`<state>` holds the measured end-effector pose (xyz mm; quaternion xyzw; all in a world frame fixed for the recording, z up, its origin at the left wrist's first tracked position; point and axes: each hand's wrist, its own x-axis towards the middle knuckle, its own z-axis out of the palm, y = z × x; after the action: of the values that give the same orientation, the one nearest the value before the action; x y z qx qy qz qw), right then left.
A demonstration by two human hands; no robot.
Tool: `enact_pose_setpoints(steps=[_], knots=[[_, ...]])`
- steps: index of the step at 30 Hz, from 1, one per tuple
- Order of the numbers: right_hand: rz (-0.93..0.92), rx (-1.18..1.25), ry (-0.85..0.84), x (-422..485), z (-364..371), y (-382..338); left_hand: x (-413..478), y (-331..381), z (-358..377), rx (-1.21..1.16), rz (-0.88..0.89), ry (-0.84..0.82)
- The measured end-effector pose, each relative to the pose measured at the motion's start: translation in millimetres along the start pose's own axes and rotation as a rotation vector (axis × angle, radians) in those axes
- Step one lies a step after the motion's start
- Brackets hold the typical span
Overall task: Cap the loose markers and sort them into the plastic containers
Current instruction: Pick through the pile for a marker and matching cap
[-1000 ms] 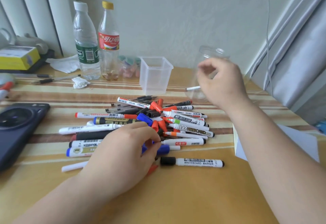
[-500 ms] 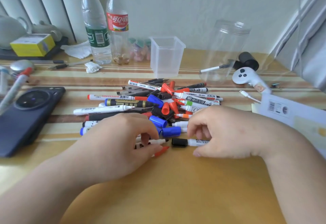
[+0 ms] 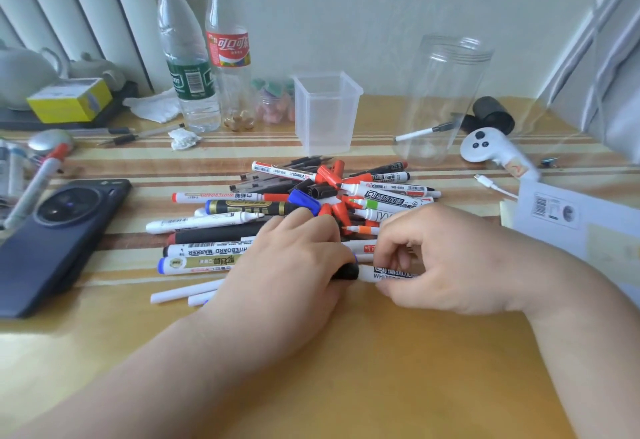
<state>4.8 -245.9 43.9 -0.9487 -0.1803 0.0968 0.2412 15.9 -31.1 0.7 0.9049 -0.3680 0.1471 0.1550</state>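
The right hand [image 3: 450, 258] pinches the white marker [image 3: 385, 273] by its barrel, and the left hand [image 3: 291, 265] curls its fingers round the black cap [image 3: 346, 271] (seated on the marker's end). The marker is at the near edge of the pile [image 3: 263, 208] on the surface.

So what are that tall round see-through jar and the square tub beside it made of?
The tall round clear jar looks like thin glossy plastic: fully see-through, with thread ridges at its rim. The square frosted tub seems a matt plastic: milky, only half see-through. Glass is not ruled out for the jar.
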Motion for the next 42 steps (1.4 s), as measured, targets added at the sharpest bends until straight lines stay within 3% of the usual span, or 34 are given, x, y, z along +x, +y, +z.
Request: enact_pose_setpoints(steps=[4,7,12,15,18,22,34,39,42], knots=[[-0.069,0.169,0.108,-3,-5,2,-3,-10,-10,-0.142,0.011,0.02],[-0.109,0.336,0.093,-6,-11,4,-9,-20,-19,-0.349,-0.11,0.046],[-0.051,0.998,0.202,4,-7,3,-20,-29,-24,-0.753,-0.36,0.12],[0.017,1.22,0.116,8,1,-6,-17,-20,-24,-0.949,-0.367,0.215],[-0.067,1.156,0.039,7,4,-9,-13,-14,-24,-1.275,-0.428,0.277],[-0.149,1.069,0.064,8,2,-3,-14,-18,-23,-1.425,-0.467,0.301],[-0.213,0.845,0.123,6,2,-7,-15,-12,-21,-1.418,-0.43,0.27],[-0.249,0.799,0.162,7,15,-16,-13,-8,-16,-1.549,-0.413,0.295],[-0.223,0.785,0.166,7,21,-22,-16,-9,-15,-1.453,-0.447,0.308]])
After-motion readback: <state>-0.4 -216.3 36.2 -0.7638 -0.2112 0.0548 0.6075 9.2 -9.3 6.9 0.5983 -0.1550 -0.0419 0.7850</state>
